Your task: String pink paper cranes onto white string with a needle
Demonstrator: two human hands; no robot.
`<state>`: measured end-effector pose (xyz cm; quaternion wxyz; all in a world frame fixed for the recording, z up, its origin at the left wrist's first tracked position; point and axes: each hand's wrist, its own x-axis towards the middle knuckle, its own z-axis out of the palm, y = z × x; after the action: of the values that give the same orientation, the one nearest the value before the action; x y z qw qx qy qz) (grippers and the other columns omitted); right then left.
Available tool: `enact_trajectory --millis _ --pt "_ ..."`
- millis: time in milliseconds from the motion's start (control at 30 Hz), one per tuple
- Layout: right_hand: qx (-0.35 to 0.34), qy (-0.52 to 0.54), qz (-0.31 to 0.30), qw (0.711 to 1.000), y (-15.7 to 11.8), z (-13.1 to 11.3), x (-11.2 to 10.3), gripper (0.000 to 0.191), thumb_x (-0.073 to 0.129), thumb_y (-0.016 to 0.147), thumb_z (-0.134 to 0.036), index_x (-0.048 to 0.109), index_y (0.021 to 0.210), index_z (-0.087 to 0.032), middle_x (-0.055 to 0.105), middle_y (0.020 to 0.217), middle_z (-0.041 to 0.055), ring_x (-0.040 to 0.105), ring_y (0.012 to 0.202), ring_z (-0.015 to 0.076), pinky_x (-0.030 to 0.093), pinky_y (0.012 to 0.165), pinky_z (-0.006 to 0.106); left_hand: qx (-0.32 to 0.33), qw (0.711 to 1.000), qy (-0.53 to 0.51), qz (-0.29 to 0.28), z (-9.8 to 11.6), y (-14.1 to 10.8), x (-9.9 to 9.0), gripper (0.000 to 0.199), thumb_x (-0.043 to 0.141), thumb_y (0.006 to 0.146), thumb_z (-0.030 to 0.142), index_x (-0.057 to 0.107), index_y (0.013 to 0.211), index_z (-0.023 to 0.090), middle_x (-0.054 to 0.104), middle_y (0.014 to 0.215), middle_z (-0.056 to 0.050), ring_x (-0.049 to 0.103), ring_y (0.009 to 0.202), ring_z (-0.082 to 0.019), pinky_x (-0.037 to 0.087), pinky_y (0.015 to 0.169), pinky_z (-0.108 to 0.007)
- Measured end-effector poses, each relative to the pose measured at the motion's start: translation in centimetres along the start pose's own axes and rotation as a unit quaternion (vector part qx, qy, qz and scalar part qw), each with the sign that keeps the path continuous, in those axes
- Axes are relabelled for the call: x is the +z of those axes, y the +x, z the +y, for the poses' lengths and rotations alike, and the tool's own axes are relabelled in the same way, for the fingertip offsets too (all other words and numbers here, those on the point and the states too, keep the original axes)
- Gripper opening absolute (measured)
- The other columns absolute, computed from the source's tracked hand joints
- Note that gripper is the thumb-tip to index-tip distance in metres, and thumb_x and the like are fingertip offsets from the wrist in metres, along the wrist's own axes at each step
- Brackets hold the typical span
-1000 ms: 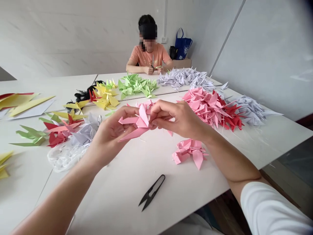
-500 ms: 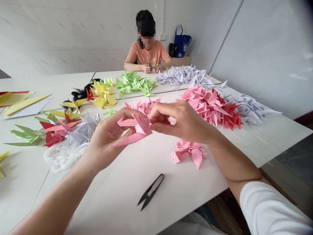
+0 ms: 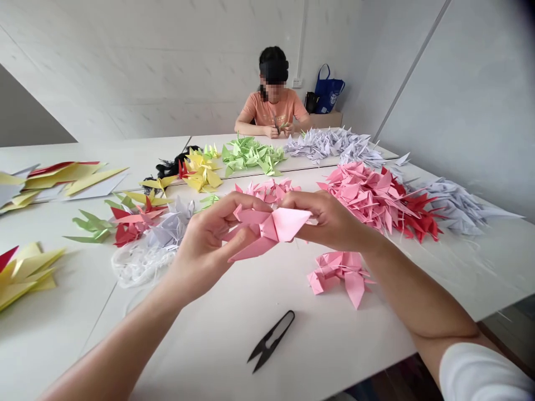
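Left hand [image 3: 207, 245] and right hand [image 3: 330, 220] on a pink origami crane [image 3: 270, 228]

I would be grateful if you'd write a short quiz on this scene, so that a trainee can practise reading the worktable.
1. True or false: the pink origami crane is held by both the left hand and the right hand.
2. Multiple choice: which tool lies on the white table nearest the viewer? A) thread snips B) a ruler C) a glue stick
3. Short answer: what colour is the tote bag behind the seated co-worker?

Key: 1. True. 2. A. 3. Blue.
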<state>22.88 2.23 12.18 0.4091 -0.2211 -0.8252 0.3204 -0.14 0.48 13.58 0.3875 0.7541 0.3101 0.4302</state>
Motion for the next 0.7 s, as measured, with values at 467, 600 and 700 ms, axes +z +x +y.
enact_trajectory --millis 467,600,700 --pt "0.045 0.155 -0.013 0.987 0.02 0.52 0.70 0.008 0.072 0.092 -0.018 0.067 0.098 -0.016 0.070 0.080 0.0004 0.069 0.072 0.0094 0.055 0.066 0.019 0.046 0.998 0.025 0.023 0.37 -0.59 0.21 0.010 0.058 0.097 0.024 0.061 0.107 0.026 0.059 0.087 -0.001 0.054 0.071 -0.014 0.044 0.060 -0.024" --pt "0.058 0.199 -0.013 0.978 0.15 0.57 0.87 0.007 0.073 0.091 -0.016 0.068 0.094 -0.016 0.067 0.084 0.0000 0.069 0.070 0.0083 0.056 0.064 0.018 0.048 0.998 0.031 0.030 0.53 -0.70 0.36 0.006 0.058 0.097 0.023 0.058 0.102 0.025 0.053 0.086 0.000 0.047 0.062 -0.011 0.038 0.053 -0.023" --pt "0.069 0.233 -0.023 0.970 0.20 0.61 0.94 0.007 0.072 0.091 -0.014 0.067 0.095 -0.016 0.067 0.084 -0.0002 0.070 0.070 0.0086 0.057 0.063 0.018 0.050 0.997 0.045 0.031 0.61 -0.74 0.40 0.002 0.057 0.097 0.023 0.058 0.099 0.024 0.052 0.085 -0.001 0.046 0.063 -0.011 0.037 0.053 -0.024"
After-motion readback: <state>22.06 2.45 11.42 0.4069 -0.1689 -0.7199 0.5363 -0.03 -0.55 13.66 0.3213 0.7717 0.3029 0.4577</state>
